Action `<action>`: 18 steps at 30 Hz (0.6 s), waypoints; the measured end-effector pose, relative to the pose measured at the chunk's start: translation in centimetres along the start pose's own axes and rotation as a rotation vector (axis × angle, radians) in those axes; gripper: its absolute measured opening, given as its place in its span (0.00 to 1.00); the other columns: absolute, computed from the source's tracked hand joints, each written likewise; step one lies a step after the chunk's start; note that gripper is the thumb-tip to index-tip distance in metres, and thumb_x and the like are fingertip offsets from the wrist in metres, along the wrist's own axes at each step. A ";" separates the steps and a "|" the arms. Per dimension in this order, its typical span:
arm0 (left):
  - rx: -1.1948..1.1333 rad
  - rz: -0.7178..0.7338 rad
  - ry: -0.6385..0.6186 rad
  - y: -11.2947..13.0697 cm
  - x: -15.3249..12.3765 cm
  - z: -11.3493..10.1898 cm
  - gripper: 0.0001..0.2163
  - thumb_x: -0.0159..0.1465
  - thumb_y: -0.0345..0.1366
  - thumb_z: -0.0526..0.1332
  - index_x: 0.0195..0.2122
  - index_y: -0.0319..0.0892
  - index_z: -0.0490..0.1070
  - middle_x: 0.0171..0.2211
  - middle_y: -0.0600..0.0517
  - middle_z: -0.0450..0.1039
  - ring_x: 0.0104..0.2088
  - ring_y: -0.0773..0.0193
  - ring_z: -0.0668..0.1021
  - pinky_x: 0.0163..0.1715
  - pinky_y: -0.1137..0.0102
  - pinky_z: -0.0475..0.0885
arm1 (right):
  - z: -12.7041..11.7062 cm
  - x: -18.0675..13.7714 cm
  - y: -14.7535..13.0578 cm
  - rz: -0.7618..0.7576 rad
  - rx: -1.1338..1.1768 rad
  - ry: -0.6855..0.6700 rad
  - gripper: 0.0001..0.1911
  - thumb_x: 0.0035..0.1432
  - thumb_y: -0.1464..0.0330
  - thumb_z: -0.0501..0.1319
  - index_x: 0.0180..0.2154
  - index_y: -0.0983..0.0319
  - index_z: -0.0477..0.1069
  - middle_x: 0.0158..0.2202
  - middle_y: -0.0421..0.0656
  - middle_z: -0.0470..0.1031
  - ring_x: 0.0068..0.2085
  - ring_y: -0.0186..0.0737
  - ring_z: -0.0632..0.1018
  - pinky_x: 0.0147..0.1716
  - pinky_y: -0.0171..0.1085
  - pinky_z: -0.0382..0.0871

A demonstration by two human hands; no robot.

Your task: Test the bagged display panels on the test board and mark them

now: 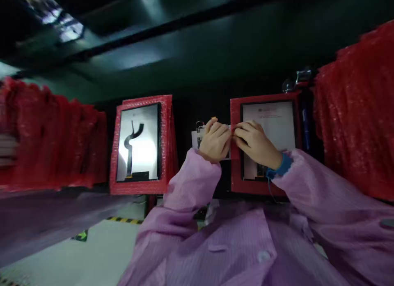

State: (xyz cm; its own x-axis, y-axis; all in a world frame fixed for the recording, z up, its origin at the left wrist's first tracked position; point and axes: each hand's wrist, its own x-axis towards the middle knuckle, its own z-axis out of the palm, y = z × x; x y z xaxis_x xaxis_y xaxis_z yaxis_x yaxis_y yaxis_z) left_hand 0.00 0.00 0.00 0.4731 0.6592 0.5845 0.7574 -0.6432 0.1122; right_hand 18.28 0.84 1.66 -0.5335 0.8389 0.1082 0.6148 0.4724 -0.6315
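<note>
Both of my hands meet at the left edge of a red bubble-wrap tray point(235, 171) that holds a flat white panel point(277, 121). My left hand point(215, 140) is curled, its fingertips pinched near that edge, in front of a small white label holder point(198, 136). My right hand point(254, 144) lies over the panel's left side with fingers bent and pressed toward the left hand. What the fingertips pinch is too small to name. I wear pink sleeves and a blue wrist strap point(281, 166).
A second red tray point(166, 146) to the left holds a shiny panel with a black flex cable point(132, 144). Stacks of red bubble wrap stand at far left point(46, 142) and far right point(353, 125). Dark shelving runs behind. Pale floor with hazard tape point(123, 220) shows below.
</note>
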 end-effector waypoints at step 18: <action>-0.337 -0.418 -0.086 9.9 -3.9 -0.9 0.42 0.67 0.47 0.63 0.75 0.49 0.38 0.75 0.39 0.35 0.75 0.40 0.45 0.69 0.41 0.53 | -4.9 4.2 9.3 0.236 -0.323 0.242 0.16 0.67 0.72 0.50 0.47 0.68 0.75 0.51 0.55 0.73 0.57 0.56 0.70 0.58 0.56 0.66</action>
State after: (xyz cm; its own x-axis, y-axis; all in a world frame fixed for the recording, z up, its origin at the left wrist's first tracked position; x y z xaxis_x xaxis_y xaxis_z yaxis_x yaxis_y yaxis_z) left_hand 5.27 -9.26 -0.47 0.2083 0.9061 0.3682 0.7092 -0.3992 0.5811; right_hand 24.62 10.05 0.03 -0.2298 0.9544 0.1907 0.8732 0.2887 -0.3927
